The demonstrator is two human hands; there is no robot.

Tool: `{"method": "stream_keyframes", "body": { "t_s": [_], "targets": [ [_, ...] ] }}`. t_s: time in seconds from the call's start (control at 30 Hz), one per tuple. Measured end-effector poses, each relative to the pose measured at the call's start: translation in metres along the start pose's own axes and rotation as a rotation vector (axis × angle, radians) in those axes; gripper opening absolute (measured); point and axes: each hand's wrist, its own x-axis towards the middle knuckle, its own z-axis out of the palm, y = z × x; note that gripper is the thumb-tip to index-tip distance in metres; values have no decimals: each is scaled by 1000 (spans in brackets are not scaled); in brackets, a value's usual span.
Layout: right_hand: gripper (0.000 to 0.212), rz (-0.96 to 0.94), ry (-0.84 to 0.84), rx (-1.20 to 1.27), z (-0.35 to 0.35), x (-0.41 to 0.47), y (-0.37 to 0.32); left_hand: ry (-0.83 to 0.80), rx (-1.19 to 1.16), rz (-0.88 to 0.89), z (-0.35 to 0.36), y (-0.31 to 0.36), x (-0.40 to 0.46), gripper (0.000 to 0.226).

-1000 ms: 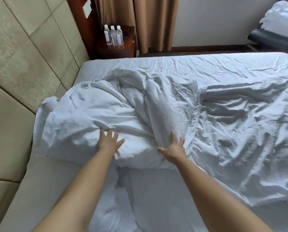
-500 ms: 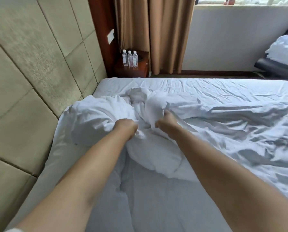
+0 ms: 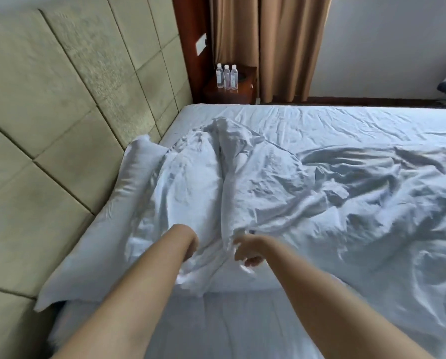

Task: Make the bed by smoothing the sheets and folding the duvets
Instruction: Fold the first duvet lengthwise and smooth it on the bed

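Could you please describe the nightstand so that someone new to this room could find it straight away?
Follow the padded headboard to the far corner, beside the brown curtains. The nightstand is the dark wooden one there, just beyond the bed, alone in carrying three clear water bottles.

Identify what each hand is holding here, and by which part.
Both the left hand and the right hand grip the white duvet at its bunched near edge.
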Motion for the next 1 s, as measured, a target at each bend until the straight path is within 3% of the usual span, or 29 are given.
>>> {"method": "stream_keyframes", "body": {
  "t_s": [0.1, 0.23, 0.57, 0.67, 0.87, 0.93, 1.0],
  "targets": [
    [44, 11, 126, 14, -9, 8, 12, 247, -116, -13, -2, -6, -5, 62],
    [51, -48, 419, 111, -31, 18, 25, 352, -176, 8, -22, -11, -7, 60],
    [88, 172, 605, 665, -64, 67, 20, 620, -284, -87, -75, -54, 59, 53],
    [101, 230, 666, 813, -74, 90, 8, 686, -381, -147, -88, -74, 84, 65],
    [117, 447, 840, 1026, -95, 126, -13, 675, -597, -271, -96, -115, 141, 113],
    [103, 468, 850, 1006, -102, 136, -15, 619, -736, -279, -97, -126, 156, 125],
    [68, 433, 763, 892, -107, 143, -17, 567, -897, -265, -97, -133, 165, 134]
  ]
}}
